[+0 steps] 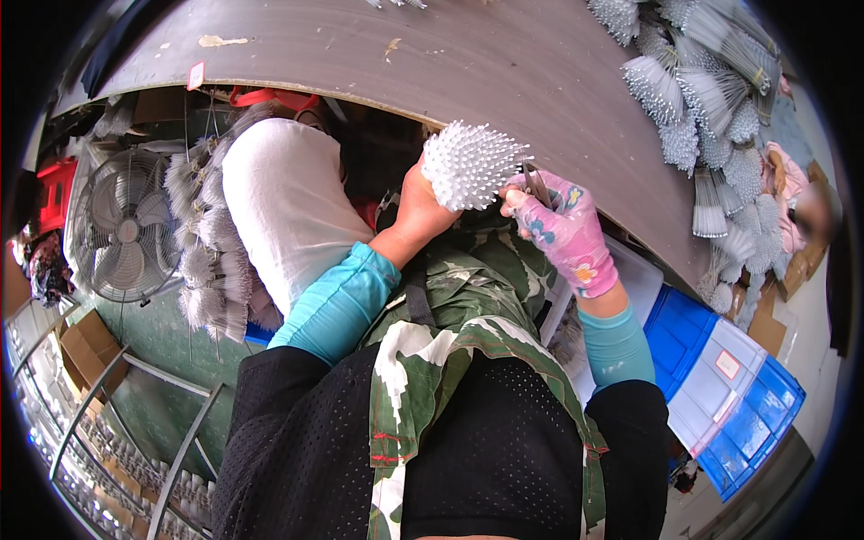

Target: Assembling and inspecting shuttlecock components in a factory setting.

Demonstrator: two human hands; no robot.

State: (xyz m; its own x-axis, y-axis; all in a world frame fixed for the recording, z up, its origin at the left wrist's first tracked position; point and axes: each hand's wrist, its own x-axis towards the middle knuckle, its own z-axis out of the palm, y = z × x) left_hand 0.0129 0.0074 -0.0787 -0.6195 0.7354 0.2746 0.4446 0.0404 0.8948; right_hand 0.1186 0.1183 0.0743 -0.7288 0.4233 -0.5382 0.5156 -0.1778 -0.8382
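Observation:
My left hand point(417, 209), bare below a teal sleeve, is closed around a bundle of white-tipped stems point(470, 166). Its rounded head of small white beads faces up, while the stalks are hidden by the hand and my lap. Close at its right side is my right hand point(567, 232), in a pink floral fingerless glove. The fingers pinch a small dark metal tool point(537, 187) with narrow prongs, possibly tweezers, whose tip is at the bundle's edge. Whether the tip grips a single stem is too small to tell.
A grey-brown tabletop point(504, 67) curves ahead of me, with heaped white-tipped bundles point(711, 99) at its right. More bundles point(211, 243) hang at left beside a standing fan point(129, 229). Blue and white bins point(720, 378) stand at right, a metal rack point(180, 450) lower left.

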